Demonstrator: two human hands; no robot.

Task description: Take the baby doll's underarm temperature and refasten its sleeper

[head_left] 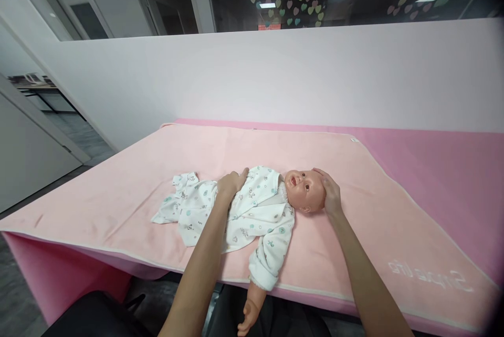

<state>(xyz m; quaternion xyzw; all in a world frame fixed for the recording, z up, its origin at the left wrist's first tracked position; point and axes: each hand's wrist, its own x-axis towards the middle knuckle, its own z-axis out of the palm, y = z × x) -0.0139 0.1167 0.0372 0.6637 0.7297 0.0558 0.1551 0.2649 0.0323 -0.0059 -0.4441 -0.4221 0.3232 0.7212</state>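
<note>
A baby doll (305, 191) lies on its back on the pink blanket, its head toward the right. It wears a white printed top (252, 211) and white printed trousers (192, 206). My left hand (231, 185) is closed over the doll's waist, gripping at the body and clothes; part of its fingers is hidden. Around the crown of the doll's head my right hand (331, 192) is cupped, its fingers along the top. The doll's near arm (254, 305) hangs past the blanket's front edge, with a bare hand showing below the sleeve.
The pale pink blanket (118, 185) covers most of the table, over a darker pink cover (441, 169). A white wall (275, 74) with a window above it stands behind. At the lower left is a black chair (94, 316); a door (31, 153) is at the far left.
</note>
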